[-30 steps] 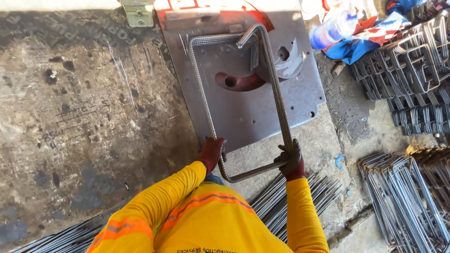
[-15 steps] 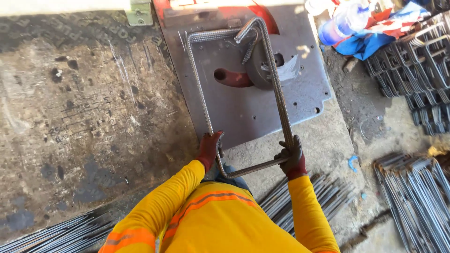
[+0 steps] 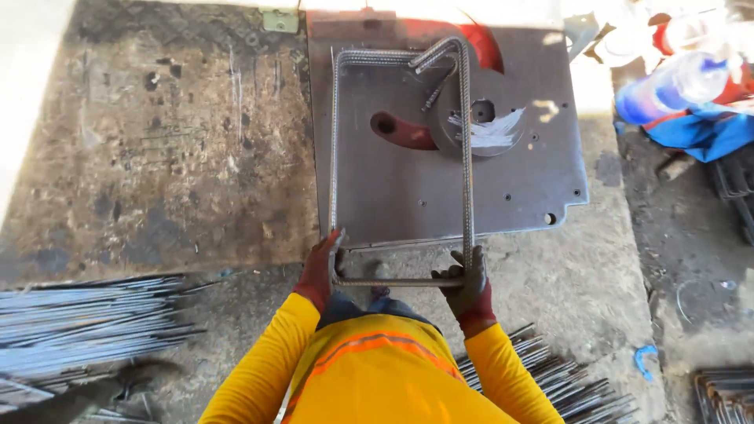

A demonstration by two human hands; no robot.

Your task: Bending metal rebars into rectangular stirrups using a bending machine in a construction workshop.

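A ribbed steel bar bent into a rectangular stirrup (image 3: 467,157) lies over the grey metal plate (image 3: 518,188) of a bending table. Its far end sits by the round bending disc (image 3: 479,118). My left hand (image 3: 320,267), in a dark red glove, grips the near left corner of the stirrup. My right hand (image 3: 465,283), gloved dark grey and red, grips the near right corner. My yellow sleeves and an orange-striped vest fill the bottom of the view.
A worn, stained bench top (image 3: 157,149) spreads to the left. Straight bars (image 3: 86,322) are stacked at lower left, more bars (image 3: 565,385) by my right side. Finished stirrups (image 3: 726,389) lie at lower right. Blue cloth and a plastic bottle (image 3: 691,78) sit at upper right.
The stirrup has swung from tilted to square with the plate. Both hands kept hold of its near corners and moved with it. The view shifted to the left.
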